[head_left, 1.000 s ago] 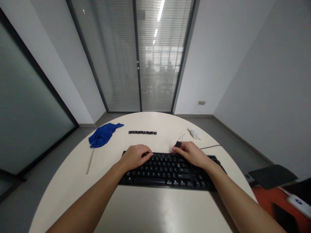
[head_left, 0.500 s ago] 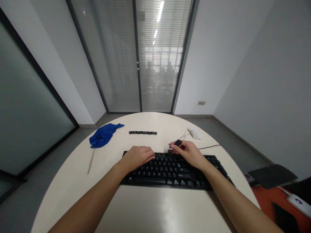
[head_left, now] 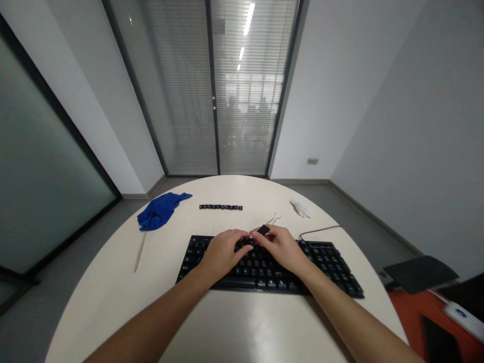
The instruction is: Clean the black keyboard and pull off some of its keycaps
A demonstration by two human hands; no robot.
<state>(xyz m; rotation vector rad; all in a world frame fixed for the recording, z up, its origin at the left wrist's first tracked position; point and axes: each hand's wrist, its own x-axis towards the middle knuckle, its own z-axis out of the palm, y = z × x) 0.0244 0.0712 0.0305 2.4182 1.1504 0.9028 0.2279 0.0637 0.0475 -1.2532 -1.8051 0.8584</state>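
Observation:
My right hand (head_left: 282,246) pinches a keycap puller with a black handle (head_left: 263,230). Its thin pale wire ends (head_left: 274,219) point up and away. Under both hands lies a black keyboard (head_left: 200,248) with a cable at its back. My left hand (head_left: 224,252) is over the keyboard's upper middle, thumb and forefinger apart, its fingertips close to my right thumb and the puller's near end. Dark shapes show between the left thumb and forefinger; whether a loose keycap is among them cannot be made out. Farther back stands a row of several black keycaps (head_left: 221,207).
A blue cloth (head_left: 161,212) lies at the table's left, with a thin pale stick (head_left: 140,252) beside it. White crumpled material (head_left: 300,208) is at the back right, near the keyboard cable (head_left: 320,230). The round table (head_left: 113,297) has a curved edge. A red chair (head_left: 410,312) is at the right.
My right hand has moved left with the puller. My left hand has shifted right to meet it, and its thumb has spread from the fingers. The dark keycap below the puller no longer shows clearly.

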